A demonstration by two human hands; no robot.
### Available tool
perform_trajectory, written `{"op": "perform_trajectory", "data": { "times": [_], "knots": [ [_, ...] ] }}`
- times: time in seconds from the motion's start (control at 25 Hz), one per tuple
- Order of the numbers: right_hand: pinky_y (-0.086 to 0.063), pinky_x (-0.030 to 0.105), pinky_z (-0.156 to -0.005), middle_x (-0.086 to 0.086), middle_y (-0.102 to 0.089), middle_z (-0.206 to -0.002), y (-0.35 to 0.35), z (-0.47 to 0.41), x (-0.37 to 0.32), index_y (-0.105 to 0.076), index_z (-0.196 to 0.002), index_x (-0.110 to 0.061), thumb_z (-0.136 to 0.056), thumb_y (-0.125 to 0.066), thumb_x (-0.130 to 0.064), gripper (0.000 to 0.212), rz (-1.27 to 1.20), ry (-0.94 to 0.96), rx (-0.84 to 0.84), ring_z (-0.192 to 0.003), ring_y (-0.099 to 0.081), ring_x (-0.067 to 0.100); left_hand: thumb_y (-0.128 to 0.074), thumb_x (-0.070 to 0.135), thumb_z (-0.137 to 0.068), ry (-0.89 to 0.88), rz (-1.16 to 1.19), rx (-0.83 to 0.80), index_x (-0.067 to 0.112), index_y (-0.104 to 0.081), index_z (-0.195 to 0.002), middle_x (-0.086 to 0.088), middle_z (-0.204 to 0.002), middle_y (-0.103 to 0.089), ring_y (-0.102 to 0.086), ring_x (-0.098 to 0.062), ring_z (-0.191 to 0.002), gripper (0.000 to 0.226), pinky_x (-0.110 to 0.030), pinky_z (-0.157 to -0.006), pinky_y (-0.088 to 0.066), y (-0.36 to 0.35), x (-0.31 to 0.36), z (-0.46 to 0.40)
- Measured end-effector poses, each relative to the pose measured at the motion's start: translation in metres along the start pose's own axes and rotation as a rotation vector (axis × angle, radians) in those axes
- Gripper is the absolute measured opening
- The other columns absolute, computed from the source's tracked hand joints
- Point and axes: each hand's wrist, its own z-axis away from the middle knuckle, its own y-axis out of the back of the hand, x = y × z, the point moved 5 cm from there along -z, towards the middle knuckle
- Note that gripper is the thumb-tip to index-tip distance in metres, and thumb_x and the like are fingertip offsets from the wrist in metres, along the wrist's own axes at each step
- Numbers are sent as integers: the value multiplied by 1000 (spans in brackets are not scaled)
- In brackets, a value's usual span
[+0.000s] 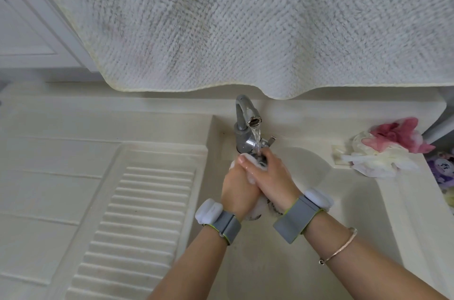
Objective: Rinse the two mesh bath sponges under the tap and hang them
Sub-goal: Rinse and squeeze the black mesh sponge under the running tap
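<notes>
White mesh sponge squeezed between both hands under tap.

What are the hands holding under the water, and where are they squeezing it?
Both hands, left hand and right hand, grip a white mesh sponge around its middle; its ends poke out.

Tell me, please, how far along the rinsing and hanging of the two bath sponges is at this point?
Nothing looks finished yet. In hand: the left hand and right hand squeeze a white mesh sponge together under the stream running from the tap. Left to do: the pink and white sponge lies on the sink's right ledge, apparently not yet rinsed, and neither sponge hangs anywhere.
</notes>
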Motion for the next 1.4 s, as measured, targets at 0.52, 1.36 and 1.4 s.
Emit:
{"op": "perform_trajectory", "data": {
  "times": [0.52, 1.36, 1.4],
  "knots": [
    [-49, 9, -70, 1, -61, -98, 14, -1, -9, -56, -102, -19, -96, -51, -29, 12, -441, -96, -28, -89, -61, 7, -66, 23, -58, 224, 689, -2, 27, -61, -98, -1, -94, -69, -66, -19, -88, 41, -28, -80, -54, 1, -22, -2],
    [-47, 35, -86, 3, -67, -97, 1, -8, 12, -60, -98, -27, -82, -56, -44, 24, -125, -121, 14, -96, -60, 24, -63, 30, -76, 450, 636, 46, 15, -56, -98, -2, -75, -62, -63, -27, -68, 27, -28, -52, -45, -5, -29, -1],
    [-45, 32, -83, 1, -65, -86, 5, -11, 12, -60, -85, -26, -78, -55, -41, 17, -172, -158, 41, -91, -58, 23, -66, 34, -72, 370, 556, 4, 21, -55, -95, -1, -86, -65, -65, -26, -80, 28, -31, -60, -50, -2, -28, 0]
  ]
}}
